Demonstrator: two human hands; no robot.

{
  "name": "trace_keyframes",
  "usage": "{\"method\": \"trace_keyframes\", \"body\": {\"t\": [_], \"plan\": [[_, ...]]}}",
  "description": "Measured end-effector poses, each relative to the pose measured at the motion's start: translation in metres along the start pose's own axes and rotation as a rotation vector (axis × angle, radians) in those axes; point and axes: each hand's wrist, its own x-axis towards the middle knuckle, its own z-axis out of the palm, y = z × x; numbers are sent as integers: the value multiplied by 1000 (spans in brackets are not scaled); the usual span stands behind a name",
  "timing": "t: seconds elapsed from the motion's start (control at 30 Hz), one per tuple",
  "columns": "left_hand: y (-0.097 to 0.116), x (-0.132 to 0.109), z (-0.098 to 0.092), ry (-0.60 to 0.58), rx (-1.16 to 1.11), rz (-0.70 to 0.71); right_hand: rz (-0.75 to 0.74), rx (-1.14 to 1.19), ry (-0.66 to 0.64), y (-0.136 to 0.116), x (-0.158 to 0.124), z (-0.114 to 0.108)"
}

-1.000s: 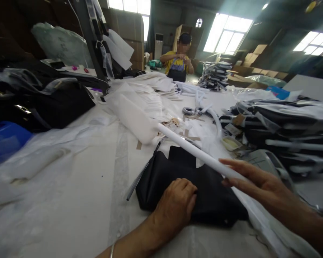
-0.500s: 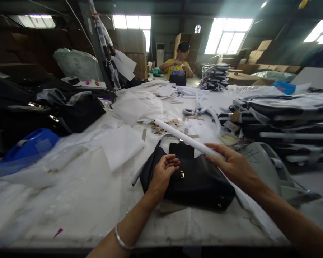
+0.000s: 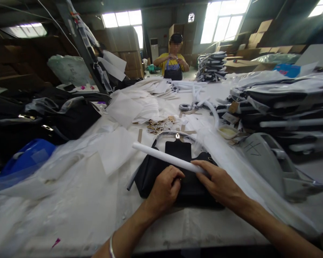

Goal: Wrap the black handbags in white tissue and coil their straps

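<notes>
A black handbag lies before me, its flap folded back away from me with a metal clasp plate at the flap's end. My right hand grips one end of a white foam tube, which slants across the bag to the upper left. Low over the bag's front, my left hand is closed, thumb and fingers curled together near the gold fitting. Whatever those fingers pinch is hidden. A clear-wrapped handle arches behind the bag.
White sheets and tags with strings lie beyond the bag. Stacked black bags and a grey tape dispenser stand right; more black bags and a blue object left. A person works across the table.
My right hand has brought the foam tube down and left over the bag. My left hand's fingers have curled closed at the bag's front. The bag's flap now lies further back.
</notes>
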Motion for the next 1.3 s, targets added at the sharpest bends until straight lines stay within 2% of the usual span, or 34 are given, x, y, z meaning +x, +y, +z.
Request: {"method": "trace_keyframes", "body": {"t": [0.07, 0.13, 0.23, 0.33, 0.43, 0.53, 0.63, 0.7, 0.77, 0.87, 0.97, 1.07, 1.13, 1.2, 1.3], "plan": [[1, -1, 3, -82, 176, 130, 80, 20, 41, 2, 5, -10], [0, -1, 6, -122, 299, 200, 117, -34, 109, 12, 11, -24], [-3, -2, 10, -82, 369, 236, 151, -228, 192, 45, 17, -44], [-3, -3, 7, -71, 376, 268, 221, -396, 159, 83, 17, -57], [7, 0, -5, -219, 403, 258, 188, -503, 121, 101, 14, -60], [19, 2, -18, -389, 466, 257, 31, -523, 212, 79, 10, -60], [25, 2, -22, -434, 513, 265, -123, -370, 285, 28, 6, -54], [24, 1, -22, -443, 513, 246, -238, -270, 142, -5, 3, -43], [24, 1, -24, -450, 463, 228, -311, -232, -73, -24, 0, -25], [32, 5, -35, -497, 378, 203, -311, -255, -302, -26, -7, 1], [41, 12, -45, -510, 402, 172, -261, -270, -335, -18, -11, 11], [32, 13, -39, -402, 480, 225, -241, -217, -354, -16, -9, 3], [14, 10, -27, -357, 525, 238, -235, -166, -393, -17, -3, -6], [-3, 6, -17, -366, 550, 234, -206, -118, -407, -17, 7, -17], [-14, 2, -13, -369, 584, 243, -202, -153, -261, -7, 32, -27]]}}
